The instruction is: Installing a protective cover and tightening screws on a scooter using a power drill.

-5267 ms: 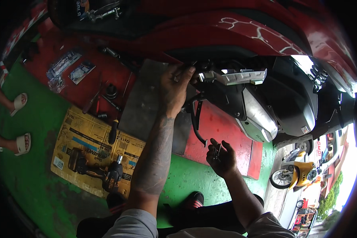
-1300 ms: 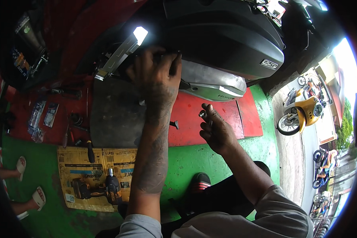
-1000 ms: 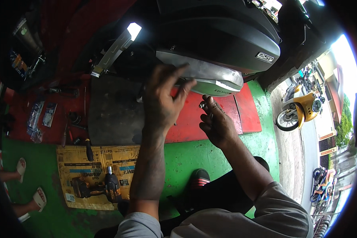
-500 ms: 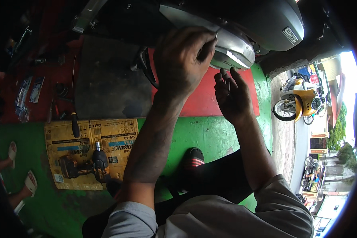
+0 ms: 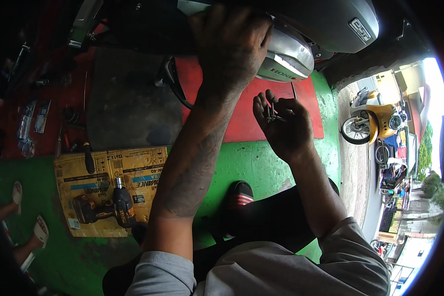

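My left hand (image 5: pixel 232 49) reaches up to the silver engine cover (image 5: pixel 288 52) of a motorcycle. Its fingers are bent and dark against the machine; whatever they grip, if anything, is hidden. Just below the cover's rounded end, my right hand (image 5: pixel 288 126) is palm up with curled fingers. Several thin metal bolts (image 5: pixel 270 116) lie in it, across the fingers. A dark grey plastic housing (image 5: pixel 330 24) sits above the cover.
A black curved lever (image 5: pixel 175 86) hangs over the red and black mat (image 5: pixel 133 98). On flattened cardboard (image 5: pixel 148 163) lies a cordless impact driver (image 5: pixel 123 202), beside a black-handled screwdriver (image 5: pixel 89 158). Another person's sandalled foot (image 5: pixel 41 232) is at left. Outside stands a yellow motorcycle (image 5: pixel 380 121).
My left hand has moved up along the engine cover. My right hand has dropped slightly and turned palm up, showing the bolts. The view has shifted a little.
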{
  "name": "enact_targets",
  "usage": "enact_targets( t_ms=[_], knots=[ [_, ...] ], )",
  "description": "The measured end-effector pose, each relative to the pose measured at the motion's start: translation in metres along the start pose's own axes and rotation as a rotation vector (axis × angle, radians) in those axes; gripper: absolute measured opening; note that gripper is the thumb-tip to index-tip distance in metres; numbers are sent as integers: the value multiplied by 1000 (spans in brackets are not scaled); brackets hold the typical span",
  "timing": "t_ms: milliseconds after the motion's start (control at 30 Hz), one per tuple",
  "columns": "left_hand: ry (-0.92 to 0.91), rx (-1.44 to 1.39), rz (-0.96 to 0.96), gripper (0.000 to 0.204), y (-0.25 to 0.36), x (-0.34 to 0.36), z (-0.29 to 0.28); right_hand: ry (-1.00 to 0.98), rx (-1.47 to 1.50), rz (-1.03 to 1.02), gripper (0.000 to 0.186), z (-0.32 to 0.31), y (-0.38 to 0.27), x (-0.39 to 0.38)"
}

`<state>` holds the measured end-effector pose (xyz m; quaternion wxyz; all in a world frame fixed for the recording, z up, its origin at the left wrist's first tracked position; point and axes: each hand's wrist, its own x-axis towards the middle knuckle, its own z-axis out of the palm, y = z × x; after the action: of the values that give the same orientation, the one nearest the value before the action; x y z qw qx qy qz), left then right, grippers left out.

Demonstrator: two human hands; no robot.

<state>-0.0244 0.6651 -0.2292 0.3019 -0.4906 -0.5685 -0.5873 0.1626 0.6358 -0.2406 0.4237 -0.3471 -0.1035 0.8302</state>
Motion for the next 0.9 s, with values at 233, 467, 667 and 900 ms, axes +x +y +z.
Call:
enact_targets(
  t_ms=[233, 467, 667, 900],
  knots=[
    [9, 154, -5, 24, 5, -3, -5, -97, -47, 14, 50, 5, -1, 0],
    [-705, -735, -277, 31, 18, -56, -72, -77, -165, -29, 57, 3, -7, 2],
    [-772, -791, -333, 24, 19, -75, -52, -175, -215, -14, 53, 1, -10, 12],
    [-369, -961, -514, 16, 35, -54, -17, -109, -185, -211, 52, -3, -32, 15]
  ],
)
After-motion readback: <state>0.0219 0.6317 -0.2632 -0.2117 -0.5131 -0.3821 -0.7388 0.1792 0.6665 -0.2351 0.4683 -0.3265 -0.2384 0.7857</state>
